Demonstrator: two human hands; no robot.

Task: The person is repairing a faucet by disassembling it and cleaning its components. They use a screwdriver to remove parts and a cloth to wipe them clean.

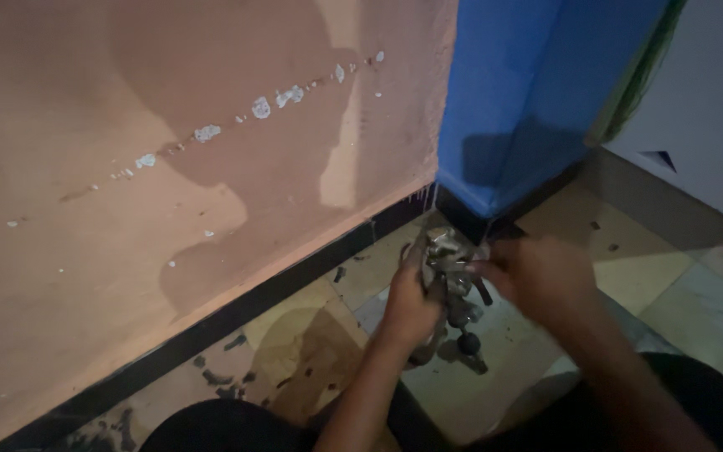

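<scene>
A metal fitting (449,276) was held low over the tiled floor (654,276) at the foot of the blue corner (520,109), clasped from its left by the left hand (407,305) and pinched at its upper right by the right hand (537,276), its long axis running roughly upright.

Dull grey metal fitting (445,272), looks like a tap or valve assembly with several joined parts, shiny on its top piece and grimy lower down; exact form hard to tell in the dim, blurred view. It stands roughly upright between the two hands, gripped at its left side by the left hand (407,305) and pinched near the top by the fingertips of the right hand (537,276). A small dark round knob (469,343) hangs at its lower end, just below and right of the left hand, under the right hand's fingers.
</scene>
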